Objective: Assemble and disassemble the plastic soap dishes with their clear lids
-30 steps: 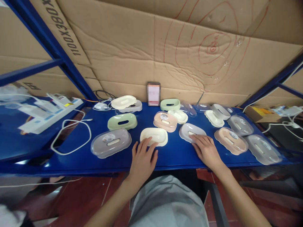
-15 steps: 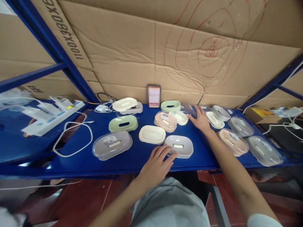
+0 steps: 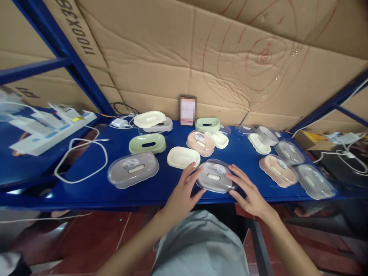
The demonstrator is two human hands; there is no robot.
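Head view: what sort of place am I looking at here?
Likely a small packing or assembly workstation, not a home. Many plastic soap boxes lie on a blue metal shelf backed with cardboard sheets, and both hands flank a clear-lidded box.

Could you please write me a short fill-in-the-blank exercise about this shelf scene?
1. Both hands rest on a soap box with a ____ lid.
2. The shelf is coloured ____.
3. The left hand is nearest the ____ tray.
4. Behind stands a wall of ____.

Missing words: clear; blue; cream; cardboard
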